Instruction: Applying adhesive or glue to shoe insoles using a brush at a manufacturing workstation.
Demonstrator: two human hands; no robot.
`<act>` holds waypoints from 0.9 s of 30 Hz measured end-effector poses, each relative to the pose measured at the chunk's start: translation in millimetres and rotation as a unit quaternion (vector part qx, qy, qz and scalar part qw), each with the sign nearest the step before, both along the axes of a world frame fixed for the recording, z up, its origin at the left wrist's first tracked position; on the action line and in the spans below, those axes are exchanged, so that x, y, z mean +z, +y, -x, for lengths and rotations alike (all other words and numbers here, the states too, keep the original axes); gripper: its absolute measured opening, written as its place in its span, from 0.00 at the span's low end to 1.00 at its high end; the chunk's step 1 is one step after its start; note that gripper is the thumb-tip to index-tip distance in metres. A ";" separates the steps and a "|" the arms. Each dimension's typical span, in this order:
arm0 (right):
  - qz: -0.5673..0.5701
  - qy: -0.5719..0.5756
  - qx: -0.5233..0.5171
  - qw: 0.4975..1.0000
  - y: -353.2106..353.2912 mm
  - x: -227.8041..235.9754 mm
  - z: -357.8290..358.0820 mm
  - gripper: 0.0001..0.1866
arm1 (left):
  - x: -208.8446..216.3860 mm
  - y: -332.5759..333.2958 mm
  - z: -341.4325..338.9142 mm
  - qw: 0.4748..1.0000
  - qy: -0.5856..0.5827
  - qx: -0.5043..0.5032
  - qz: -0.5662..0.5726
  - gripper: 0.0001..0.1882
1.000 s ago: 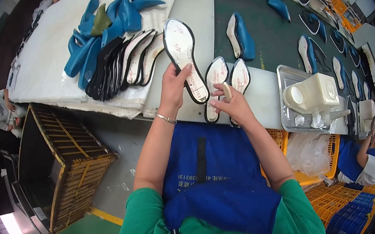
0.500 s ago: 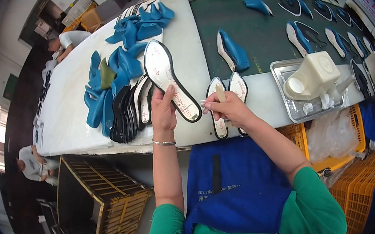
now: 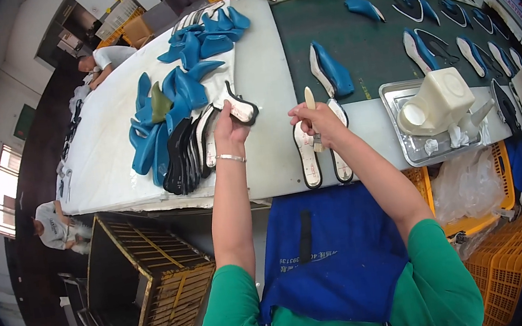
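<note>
My left hand (image 3: 229, 133) is closed on a white insole (image 3: 243, 110) with a black rim. It is tilted, so it looks foreshortened above the table. A flat brush with a pale handle (image 3: 309, 97) is held in my right hand (image 3: 322, 122), its bristles pointing down. Beneath that hand two more black-rimmed white insoles lie side by side, a left one (image 3: 309, 163) and a right one (image 3: 343, 164). Beside my left hand stands a row of black-edged insoles (image 3: 177, 157), packed on edge. Blue shoe lasts (image 3: 184, 94) are heaped behind it, with one olive-green last (image 3: 160, 104) among them.
At right, a metal tray (image 3: 393, 124) holds a cream plastic container (image 3: 444, 91) and crumpled white scraps. More blue lasts (image 3: 330, 70) and insoles lie on the green mat (image 3: 364, 46). A wooden slatted crate (image 3: 167, 298) stands below left, yellow crates below right. Other people work around the table.
My left hand has tipped the insole, which showed its full length before and now appears short. My right hand has moved slightly right and up, turning the brush so its bristles show.
</note>
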State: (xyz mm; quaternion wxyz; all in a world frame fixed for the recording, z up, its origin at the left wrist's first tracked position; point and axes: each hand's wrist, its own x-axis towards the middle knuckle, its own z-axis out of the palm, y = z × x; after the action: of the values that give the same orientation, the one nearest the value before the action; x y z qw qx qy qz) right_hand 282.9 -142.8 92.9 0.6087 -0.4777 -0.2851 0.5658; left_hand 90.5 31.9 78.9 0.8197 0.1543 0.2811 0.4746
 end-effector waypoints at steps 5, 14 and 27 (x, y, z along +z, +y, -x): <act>0.014 -0.023 0.034 0.999 -3.6 -7.5 5.5 0.09 | 11.1 10.0 -0.2 0.995 -0.055 0.057 0.065 0.15; -0.001 -0.028 0.029 0.999 -4.2 3.2 -0.6 0.11 | 14.1 -8.9 5.1 0.999 -0.025 -0.007 0.020 0.15; 0.039 -0.055 0.029 0.997 -10.2 -24.8 3.8 0.04 | -23.0 -79.8 4.6 0.988 0.051 -0.100 -0.110 0.14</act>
State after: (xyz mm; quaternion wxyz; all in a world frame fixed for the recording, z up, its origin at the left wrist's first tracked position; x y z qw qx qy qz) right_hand 279.1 -153.0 68.1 0.5561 -0.5231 -0.3101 0.5666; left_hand 85.9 -47.8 55.8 0.8256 0.2949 0.2516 0.4101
